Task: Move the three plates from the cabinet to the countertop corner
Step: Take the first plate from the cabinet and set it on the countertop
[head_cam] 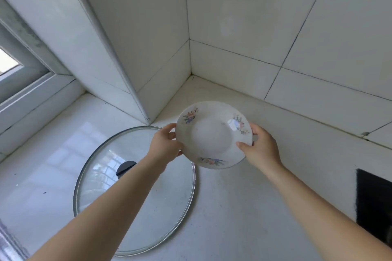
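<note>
Bare desk [244, 207] is lying open from the near edge up to the far corner [192, 76], where two tiled walls [275, 27] are closing it in. A tiled pillar [118, 48] is jutting out on the left, narrowing the way in. A glass lid [135, 193] is lying flat just below the pillar, taking up the left side. A dark opening [373, 201] is sitting at the right edge.

The forearm hides part of the glass lid [135, 193], including its knob.
</note>
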